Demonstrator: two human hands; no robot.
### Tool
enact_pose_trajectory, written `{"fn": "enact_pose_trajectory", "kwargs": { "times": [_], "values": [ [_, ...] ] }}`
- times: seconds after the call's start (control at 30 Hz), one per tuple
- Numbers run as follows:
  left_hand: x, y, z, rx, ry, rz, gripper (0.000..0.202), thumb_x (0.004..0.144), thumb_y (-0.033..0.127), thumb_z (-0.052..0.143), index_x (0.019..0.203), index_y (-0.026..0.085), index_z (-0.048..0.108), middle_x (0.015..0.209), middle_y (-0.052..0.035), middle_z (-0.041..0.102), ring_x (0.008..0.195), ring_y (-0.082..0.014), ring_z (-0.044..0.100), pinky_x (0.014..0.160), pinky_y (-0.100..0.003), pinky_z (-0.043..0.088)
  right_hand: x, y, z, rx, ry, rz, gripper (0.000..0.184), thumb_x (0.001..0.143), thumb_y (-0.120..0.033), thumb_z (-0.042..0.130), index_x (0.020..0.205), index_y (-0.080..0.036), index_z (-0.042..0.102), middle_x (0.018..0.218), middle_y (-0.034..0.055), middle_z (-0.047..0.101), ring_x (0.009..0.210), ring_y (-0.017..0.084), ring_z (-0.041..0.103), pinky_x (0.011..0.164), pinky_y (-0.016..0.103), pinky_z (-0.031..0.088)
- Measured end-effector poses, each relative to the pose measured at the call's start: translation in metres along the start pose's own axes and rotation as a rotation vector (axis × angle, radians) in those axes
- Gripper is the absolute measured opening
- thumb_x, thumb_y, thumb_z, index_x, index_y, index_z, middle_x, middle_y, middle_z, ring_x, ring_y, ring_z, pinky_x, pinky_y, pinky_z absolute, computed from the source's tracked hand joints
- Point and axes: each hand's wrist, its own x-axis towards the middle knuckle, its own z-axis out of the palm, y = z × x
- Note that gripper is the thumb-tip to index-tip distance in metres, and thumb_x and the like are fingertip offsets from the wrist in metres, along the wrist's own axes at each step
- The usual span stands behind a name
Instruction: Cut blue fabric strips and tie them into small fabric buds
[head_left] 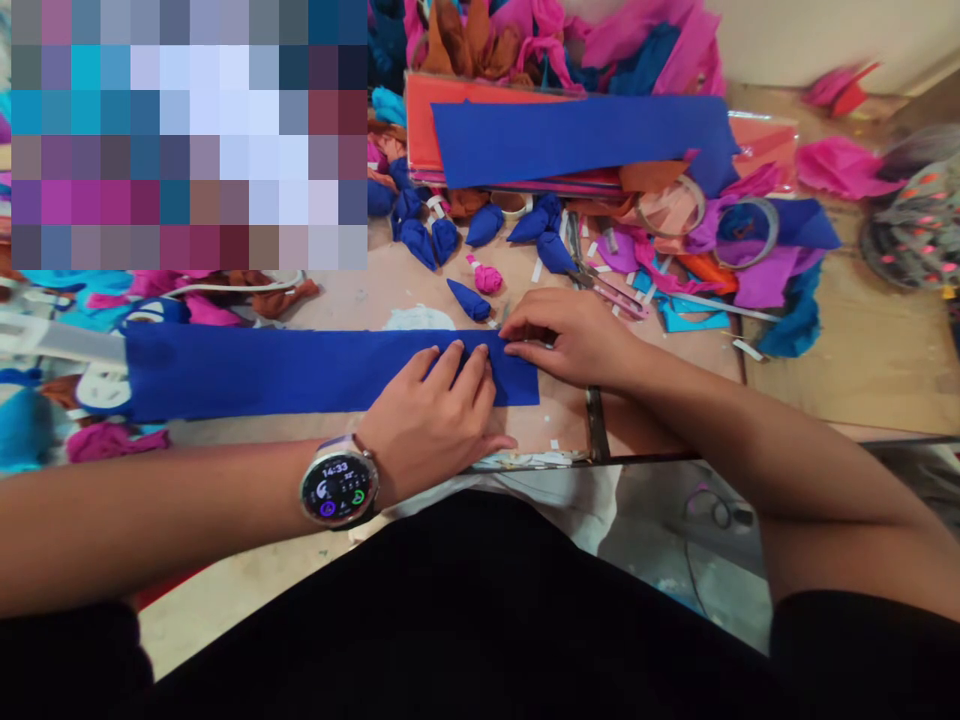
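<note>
A long blue crepe paper strip [247, 372] lies flat across the table in front of me. My left hand [439, 410], with a watch on the wrist, rests on the strip's right part, fingers stretched out and apart. At the strip's upper right edge, my right hand [574, 335] pinches the paper between thumb and forefinger; the exact grip is partly hidden. Just beyond the hands are a pointed blue paper bud [470, 299] and a small pink paper bud [487, 276]. Scissors [611, 292] with pinkish handles lie past my right hand.
Several blue buds [420, 240] lie farther back. Behind them, another blue strip [577, 135] covers a red packet [421, 125]. Tape rolls [750, 232] sit among coloured scraps at the right. Pink scraps [116, 440] lie left. The table's front edge [675, 452] runs close to my body.
</note>
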Motion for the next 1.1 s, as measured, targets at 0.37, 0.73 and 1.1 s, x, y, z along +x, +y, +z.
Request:
{"fn": "enact_pose_trajectory", "kwargs": {
  "times": [0.37, 0.73, 1.1],
  "values": [
    [0.0042, -0.0018, -0.0021, 0.009, -0.045, -0.012, 0.084, 0.105, 0.070, 0.055, 0.157, 0.005, 0.061, 0.152, -0.0245, 0.066, 0.135, -0.0466, 0.064, 0.105, -0.058, 0.058, 0.0003, 0.0002, -0.0013, 0.008, -0.022, 0.025, 0.007, 0.099, -0.026, 0.076, 0.099, -0.019, 0.077, 0.092, 0.0056, 0.075, 0.082, 0.019, 0.067, 0.075, 0.031, 0.049],
    [0.0027, -0.0018, 0.0013, 0.005, 0.014, -0.002, 0.081, 0.106, 0.068, 0.054, 0.152, 0.002, 0.065, 0.148, -0.0260, 0.068, 0.133, -0.0471, 0.066, 0.102, -0.058, 0.059, 0.0031, 0.0043, -0.0018, 0.018, -0.028, 0.040, 0.011, 0.096, -0.028, 0.081, 0.100, -0.018, 0.077, 0.087, 0.0043, 0.074, 0.076, 0.018, 0.063, 0.072, 0.031, 0.047],
    [0.0075, -0.0066, -0.0033, -0.075, -0.032, -0.031, 0.075, 0.103, 0.063, 0.066, 0.156, 0.010, 0.063, 0.141, -0.0240, 0.069, 0.128, -0.0416, 0.066, 0.102, -0.056, 0.056, 0.0033, 0.0037, -0.0025, 0.028, -0.038, 0.030, 0.010, 0.096, -0.027, 0.079, 0.101, -0.018, 0.078, 0.088, 0.0049, 0.075, 0.076, 0.019, 0.064, 0.074, 0.032, 0.047]
  ]
}}
